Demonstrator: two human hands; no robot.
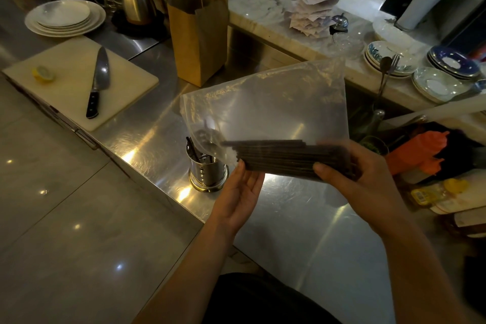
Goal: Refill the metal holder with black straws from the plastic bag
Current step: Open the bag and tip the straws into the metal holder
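Observation:
A clear plastic bag (273, 102) hangs above the steel counter, with a bundle of black straws (278, 156) lying flat along its lower edge. My right hand (349, 179) grips the right end of the bundle through the bag. My left hand (240, 192) is palm up with its fingers apart, its fingertips touching the bag's lower left corner under the straw ends. The perforated metal holder (207, 172) stands on the counter just left of my left hand, with a few black straws (191, 148) leaning inside it.
A cutting board (65, 92) with a large knife (98, 81) and a lemon half (43, 73) lies at the left. A brown paper bag (198, 31) stands behind. Stacked plates (65, 18), a kettle (135, 2) and saucers (436, 84) line the back. Orange items (420, 152) crowd the right.

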